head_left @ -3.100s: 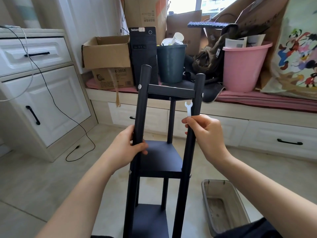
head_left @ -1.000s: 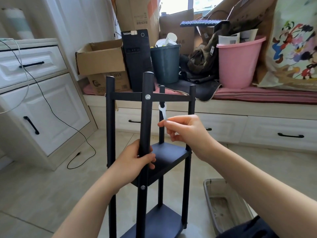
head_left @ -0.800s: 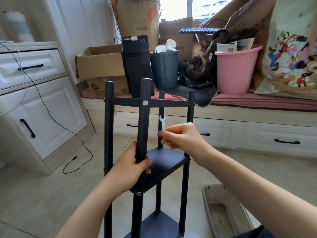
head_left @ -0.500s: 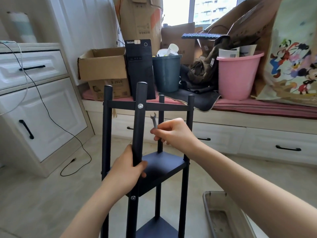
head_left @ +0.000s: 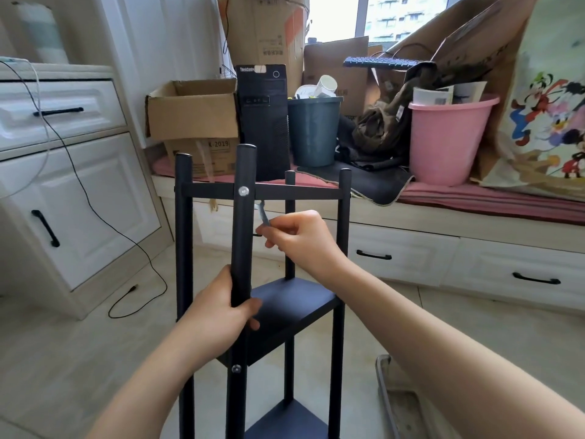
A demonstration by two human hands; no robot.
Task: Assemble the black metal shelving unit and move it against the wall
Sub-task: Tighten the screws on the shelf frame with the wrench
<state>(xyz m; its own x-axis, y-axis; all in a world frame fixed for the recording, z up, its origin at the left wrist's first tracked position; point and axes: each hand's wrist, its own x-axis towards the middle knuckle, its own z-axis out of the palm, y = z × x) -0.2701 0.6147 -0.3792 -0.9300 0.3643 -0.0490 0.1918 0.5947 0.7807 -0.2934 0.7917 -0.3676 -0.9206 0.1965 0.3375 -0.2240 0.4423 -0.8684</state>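
My left hand (head_left: 218, 315) wraps its fingers around the near round post of the matte black shelf (head_left: 294, 304), which stands upright at centre frame. My right hand (head_left: 300, 239) pinches a small flat grey wrench (head_left: 263, 213) between thumb and curled fingers, just right of that post's silver bolt (head_left: 243, 191).

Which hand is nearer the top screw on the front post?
Right. The right hand, pinching the wrench, is just below-right of the screw; the left hand grips the post much lower.
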